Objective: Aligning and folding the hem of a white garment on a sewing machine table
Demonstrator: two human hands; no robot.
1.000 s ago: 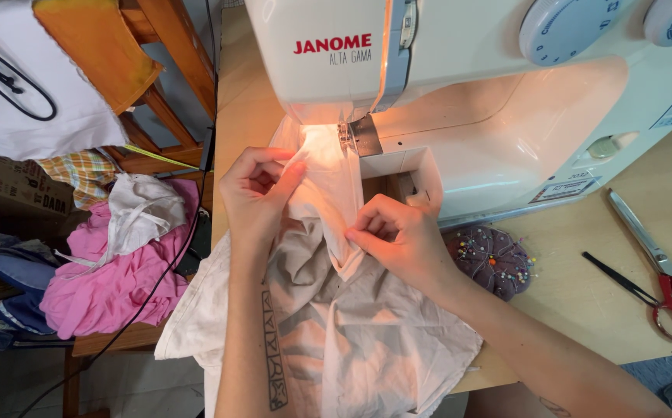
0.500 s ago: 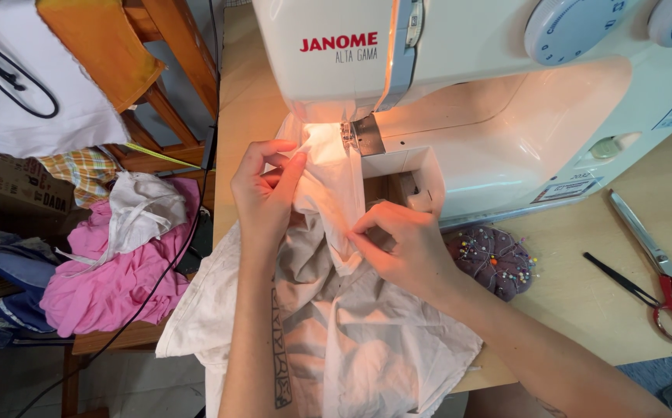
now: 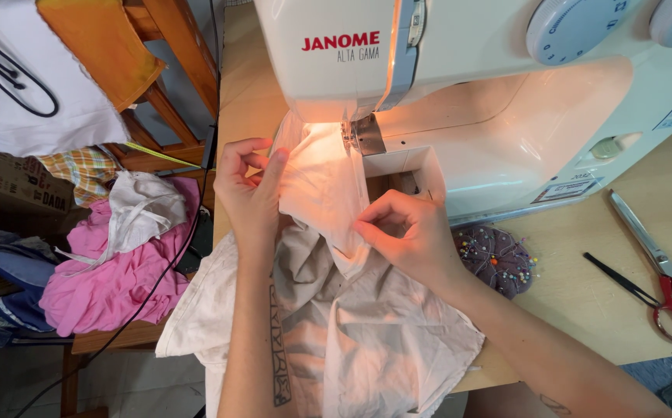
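Note:
A white sewing machine (image 3: pixel 506 70) stands on a wooden table (image 3: pixel 584 302), its lamp lighting the needle area. A pale cream garment (image 3: pixel 367 340) lies under the presser foot (image 3: pixel 363 135) and hangs over the table's front edge. My left hand (image 3: pixel 249 190) pinches the cloth's left edge beside the needle. My right hand (image 3: pixel 409 232) pinches a fold of the same cloth just in front of the machine's free arm.
A purple pincushion (image 3: pixel 498 259) full of pins sits right of my right hand. Red-handled scissors (image 3: pixel 661 271) lie at the far right. Left of the table are a wooden chair (image 3: pixel 158 93), a pink cloth pile (image 3: pixel 111 271) and a black cable.
Both hands have shifted slightly while keeping hold of the cloth near the presser foot; the fold under the needle has been drawn a little flatter.

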